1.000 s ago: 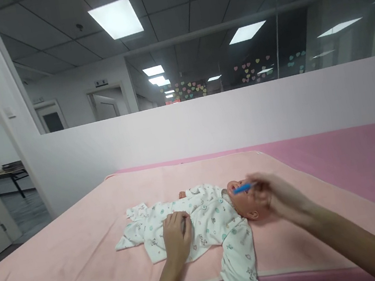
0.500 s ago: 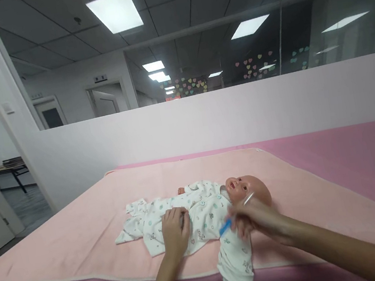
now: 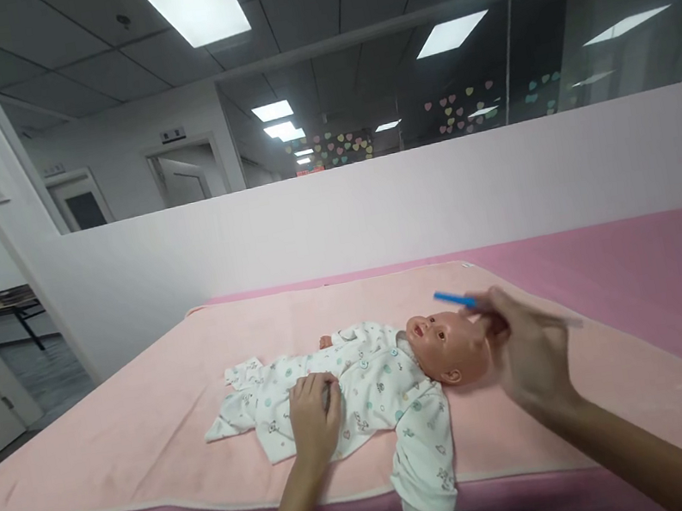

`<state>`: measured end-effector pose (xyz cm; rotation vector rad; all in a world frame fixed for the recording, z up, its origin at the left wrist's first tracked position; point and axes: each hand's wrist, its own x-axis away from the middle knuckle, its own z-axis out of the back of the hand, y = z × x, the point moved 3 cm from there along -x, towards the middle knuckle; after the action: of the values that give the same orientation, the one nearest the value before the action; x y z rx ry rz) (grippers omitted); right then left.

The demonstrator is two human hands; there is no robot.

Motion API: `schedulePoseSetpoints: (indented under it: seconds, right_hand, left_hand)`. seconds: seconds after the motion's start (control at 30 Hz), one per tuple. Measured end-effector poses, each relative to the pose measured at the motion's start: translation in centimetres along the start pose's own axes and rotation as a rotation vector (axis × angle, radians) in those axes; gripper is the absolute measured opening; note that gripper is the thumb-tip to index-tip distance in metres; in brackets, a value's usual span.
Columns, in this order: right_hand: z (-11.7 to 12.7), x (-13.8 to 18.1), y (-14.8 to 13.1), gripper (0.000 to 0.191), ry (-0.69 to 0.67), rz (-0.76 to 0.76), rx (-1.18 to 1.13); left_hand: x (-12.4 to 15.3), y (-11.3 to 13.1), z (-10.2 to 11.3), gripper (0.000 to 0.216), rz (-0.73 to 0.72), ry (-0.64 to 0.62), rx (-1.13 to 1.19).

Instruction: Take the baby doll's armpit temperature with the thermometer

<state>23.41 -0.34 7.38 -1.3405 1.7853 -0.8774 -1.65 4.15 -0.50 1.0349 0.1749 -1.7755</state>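
Note:
A baby doll (image 3: 440, 342) in a white patterned romper (image 3: 363, 384) lies on its back on a pale pink blanket (image 3: 149, 436), head to the right. My left hand (image 3: 314, 421) rests palm down on the doll's belly with curled fingers. My right hand (image 3: 523, 347) hovers just right of the doll's head, pinching a thin stick with a blue end (image 3: 455, 300) that points left above the forehead. One sleeve of the romper hangs over the front edge.
The blanket covers a table with a darker pink cloth (image 3: 658, 272) stretching to the right. A low white partition wall (image 3: 373, 215) runs behind it, with glass above. An open doorway at the left shows a desk (image 3: 3, 312).
My right hand has swung the blue-tipped stick from the doll's mouth, down over its chest, then up to the right above the head. The left hand stays on the belly.

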Motion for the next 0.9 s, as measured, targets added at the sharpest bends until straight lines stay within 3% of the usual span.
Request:
schedulePoseSetpoints:
  seconds: [0.1,0.13,0.27,0.4,0.43,0.53,0.57,0.6,0.7,0.73,0.87,0.9]
  right_hand:
    - [-0.7,0.9,0.6,0.015,-0.278,-0.399,0.144]
    - [-0.7,1.0,0.5,0.012,-0.309,-0.449,0.134]
    - [0.3,0.6,-1.9,0.017,-0.081,-0.027,-0.006]
    - [-0.4,0.6,-2.7,0.014,-0.299,-0.35,0.219]
    - [-0.7,0.5,-3.5,0.011,-0.31,-0.295,0.201]
    - [-1.1,1.0,-6.3,0.019,-0.129,0.295,0.007]
    - [-1.4,1.5,-6.3,0.021,-0.116,0.357,0.01]
    - [-1.9,1.8,-5.6,0.022,-0.186,0.232,0.083]
    - [-3.1,3.2,-2.7,0.016,-0.457,-0.364,0.274]
    - [-3.3,3.5,-2.5,0.015,-0.475,-0.398,0.259]
    - [-2.7,2.8,-3.9,0.022,-0.233,0.152,0.006]
    - [-2.5,2.5,-3.3,0.021,-0.231,0.088,0.03]
  left_hand:
    - [0.0,-0.1,0.0,0.017,0.002,-0.004,-0.001]
    - [0.0,-0.1,0.0,0.017,0.002,-0.006,-0.002]
    - [0.0,0.0,0.0,0.017,-0.003,-0.003,-0.006]
    - [-0.1,0.0,0.0,0.016,-0.005,-0.008,0.001]
    - [-0.1,0.0,-0.1,0.016,-0.005,-0.01,0.0]
    - [-0.1,-0.1,-0.1,0.016,-0.004,-0.006,-0.007]
    - [-0.1,-0.1,-0.1,0.015,-0.003,-0.003,-0.009]
    - [-0.1,-0.1,-0.1,0.015,-0.002,-0.001,-0.01]
    - [-0.1,-0.1,0.0,0.016,0.001,-0.001,-0.011]
    - [-0.1,-0.1,0.0,0.017,0.001,-0.003,-0.01]
    - [-0.1,0.0,0.1,0.018,-0.009,0.0,-0.015]
    - [-0.1,0.0,0.1,0.018,-0.009,0.002,-0.017]
